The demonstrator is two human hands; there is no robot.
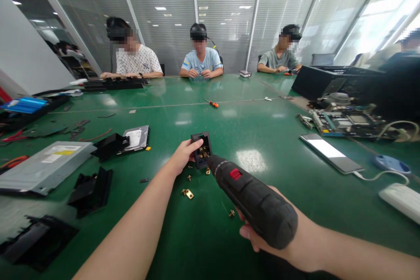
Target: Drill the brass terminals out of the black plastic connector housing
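One green bench (278, 148) spreads beneath both hands. A black power drill (252, 199), wrapped in the right hand's (259, 241) grip, points into a hollow black case (208, 145); the left hand's (182, 154) grip pinches that, presumably for steadiness. Loose brass-coloured pieces (189, 194) lie just beside, handily near.

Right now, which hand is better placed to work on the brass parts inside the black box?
Probably your right hand: it holds the power drill, angled toward the black box. Your left hand is busy gripping that box.
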